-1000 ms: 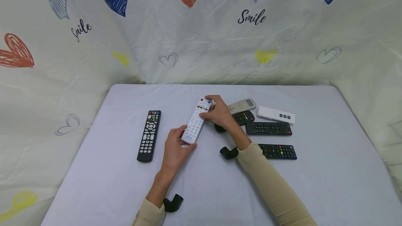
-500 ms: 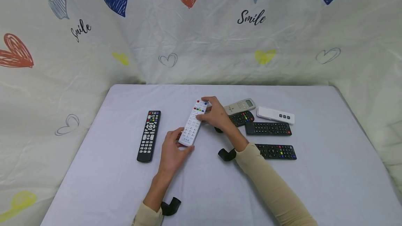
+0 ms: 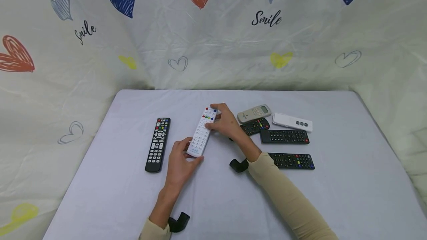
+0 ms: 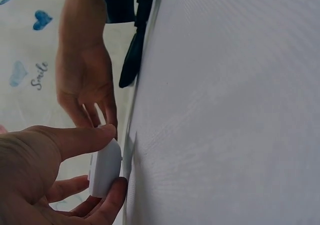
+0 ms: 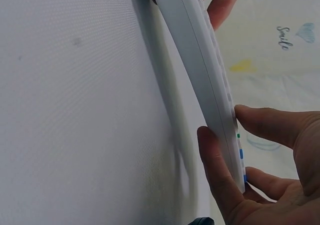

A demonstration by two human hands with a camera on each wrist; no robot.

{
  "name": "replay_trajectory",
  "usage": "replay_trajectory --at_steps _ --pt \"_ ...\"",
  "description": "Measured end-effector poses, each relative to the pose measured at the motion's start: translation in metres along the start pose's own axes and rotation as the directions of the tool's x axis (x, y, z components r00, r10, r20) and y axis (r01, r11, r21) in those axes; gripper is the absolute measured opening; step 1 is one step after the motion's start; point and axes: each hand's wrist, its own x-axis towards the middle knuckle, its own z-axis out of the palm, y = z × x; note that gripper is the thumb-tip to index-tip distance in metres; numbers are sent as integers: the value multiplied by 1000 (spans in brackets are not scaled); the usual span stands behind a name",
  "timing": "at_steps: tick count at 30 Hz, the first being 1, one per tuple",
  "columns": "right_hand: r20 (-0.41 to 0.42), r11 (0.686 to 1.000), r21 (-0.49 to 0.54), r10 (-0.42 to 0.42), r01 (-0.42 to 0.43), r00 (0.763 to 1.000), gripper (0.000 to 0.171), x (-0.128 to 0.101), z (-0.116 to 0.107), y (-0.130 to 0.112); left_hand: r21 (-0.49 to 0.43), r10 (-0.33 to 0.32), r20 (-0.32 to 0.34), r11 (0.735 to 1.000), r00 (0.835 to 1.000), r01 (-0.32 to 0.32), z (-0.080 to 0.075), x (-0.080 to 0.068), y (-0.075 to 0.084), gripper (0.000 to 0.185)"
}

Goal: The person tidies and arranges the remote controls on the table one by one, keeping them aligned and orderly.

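A long white remote (image 3: 202, 131) with coloured buttons is held just above the table (image 3: 133, 195) by both hands. My left hand (image 3: 181, 158) pinches its near end (image 4: 105, 167) between thumb and fingers. My right hand (image 3: 226, 123) grips its far end, thumb under the edge and fingers on the button face (image 5: 220, 110). A black remote (image 3: 158, 144) lies flat to the left of the white one.
To the right lie several more remotes: a grey one with a screen (image 3: 254, 113), a white slim one (image 3: 292, 122), and black ones (image 3: 284, 136) (image 3: 293, 161) (image 3: 255, 125). A heart-printed cloth backdrop (image 3: 213, 28) rises behind the table.
Both hands have carried the white remote a little to the left, toward the black remote. Everything else on the table stayed put.
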Motion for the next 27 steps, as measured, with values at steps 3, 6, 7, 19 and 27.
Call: replay_trajectory --at_steps 3,6,7,19,27 --pt "4 1000 -2 -7 7 1000 81 0 2 -1 7 2 -5 1000 1000 -2 -1 -2 0 78" --pt "1 1000 -20 -12 12 1000 80 0 3 -2 18 16 -14 1000 1000 -16 -2 -3 1 77" --pt "2 1000 -22 -13 13 1000 80 0 3 -2 21 20 -17 1000 1000 -20 -2 -4 1 76" --pt "18 1000 -29 -1 2 1000 80 1 10 -6 44 -3 -34 999 999 5 -4 -8 0 77" --pt "43 1000 -26 -9 10 999 79 3 15 -9 33 1 -70 999 998 2 -5 -11 -5 76"
